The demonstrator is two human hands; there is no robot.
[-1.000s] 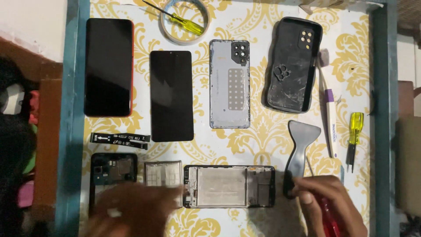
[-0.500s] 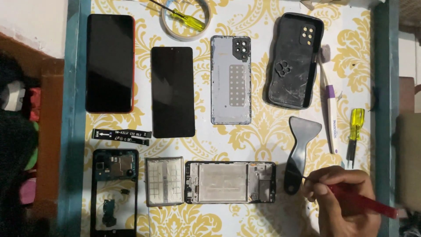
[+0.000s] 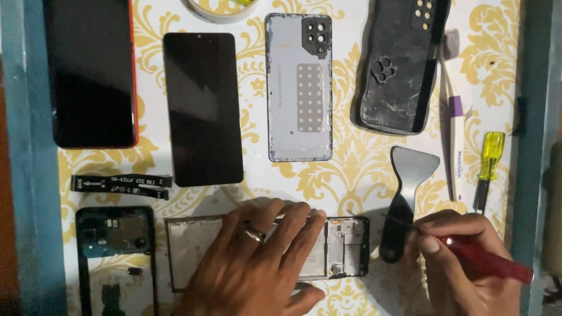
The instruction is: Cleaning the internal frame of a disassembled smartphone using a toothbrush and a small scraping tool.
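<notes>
Hands: two | left hand [image 3: 257, 263] flat on frame [image 3: 348, 246] | right hand [image 3: 462, 263] grip holding screwdriver [image 3: 492, 263]

Red screwdriver [image 3: 489, 263], yellow-patterned white tablecloth [image 3: 363, 158]

The left hand [image 3: 257, 263] has come back flat onto the phone frame [image 3: 345, 246], apparently covering the battery beside it.

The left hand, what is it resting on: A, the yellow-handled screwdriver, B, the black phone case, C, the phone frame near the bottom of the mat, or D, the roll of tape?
C: the left hand lies flat across the phone frame, while the right hand holds a red-handled tool.
</notes>
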